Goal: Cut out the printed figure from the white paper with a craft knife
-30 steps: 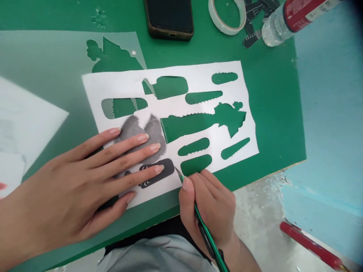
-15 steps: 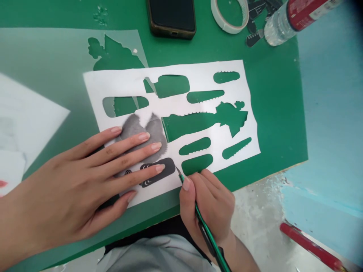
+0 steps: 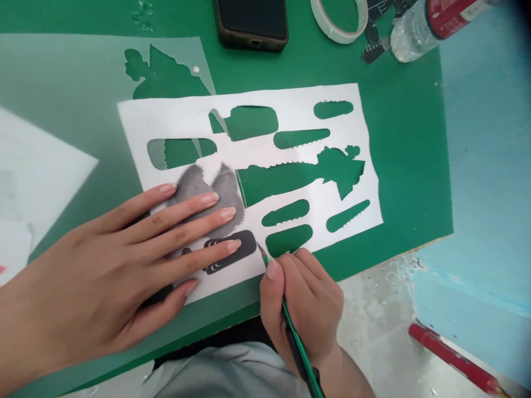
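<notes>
A white paper sheet [image 3: 290, 119] with several shapes cut out of it lies on the green table [image 3: 398, 143]. My left hand [image 3: 124, 265] rests flat on the sheet's lower left, fingers spread over a grey printed figure [image 3: 224, 185] and a black printed strip [image 3: 248, 243]. My right hand [image 3: 302, 304] is closed around a green-handled craft knife [image 3: 296, 337]. The knife's tip touches the sheet just right of the black strip.
A dark phone [image 3: 252, 22], a tape roll [image 3: 338, 22] and a lying plastic bottle [image 3: 418, 27] sit at the table's far edge. A translucent sheet [image 3: 83, 83] and white papers [image 3: 37, 171] lie at left. The table edge runs close below my hands; a red object [image 3: 452, 359] lies on the floor.
The view has shifted slightly, so the sheet and far objects sit a little higher. Both hands hold the same pose on the sheet.
</notes>
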Available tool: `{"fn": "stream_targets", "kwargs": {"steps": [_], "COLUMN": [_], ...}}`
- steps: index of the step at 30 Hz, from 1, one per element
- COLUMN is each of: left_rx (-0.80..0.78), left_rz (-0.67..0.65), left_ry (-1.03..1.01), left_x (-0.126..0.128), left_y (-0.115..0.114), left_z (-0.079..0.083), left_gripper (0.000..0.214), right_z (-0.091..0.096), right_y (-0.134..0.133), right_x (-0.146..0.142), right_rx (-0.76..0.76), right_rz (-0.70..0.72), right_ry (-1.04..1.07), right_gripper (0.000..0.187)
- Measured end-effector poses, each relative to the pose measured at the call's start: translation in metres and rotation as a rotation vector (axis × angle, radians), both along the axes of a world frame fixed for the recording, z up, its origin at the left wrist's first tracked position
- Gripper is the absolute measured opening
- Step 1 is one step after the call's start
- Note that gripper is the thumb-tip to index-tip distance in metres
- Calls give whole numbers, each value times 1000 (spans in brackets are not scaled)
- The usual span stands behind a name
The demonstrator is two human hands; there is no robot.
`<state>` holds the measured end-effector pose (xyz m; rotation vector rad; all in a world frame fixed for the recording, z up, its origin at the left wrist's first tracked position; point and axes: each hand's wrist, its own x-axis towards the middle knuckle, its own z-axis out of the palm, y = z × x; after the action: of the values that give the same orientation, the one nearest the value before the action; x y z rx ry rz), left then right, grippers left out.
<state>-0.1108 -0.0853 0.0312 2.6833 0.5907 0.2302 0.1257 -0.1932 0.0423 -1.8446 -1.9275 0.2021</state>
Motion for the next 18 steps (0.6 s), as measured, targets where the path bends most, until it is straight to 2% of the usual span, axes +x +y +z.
{"fn": "stream_targets", "kwargs": {"steps": [18], "left_rx": [27], "left_rz": [10], "left_ry": [-20], "left_x": [1], "left_y": [0], "left_z": [-2], "left_gripper": [58], "right_z": [1], "right_y": [-3], "right_x": [5], "right_rx": [2], "right_rz": [56], "right_ry": [-43], "right_gripper": [42]}}
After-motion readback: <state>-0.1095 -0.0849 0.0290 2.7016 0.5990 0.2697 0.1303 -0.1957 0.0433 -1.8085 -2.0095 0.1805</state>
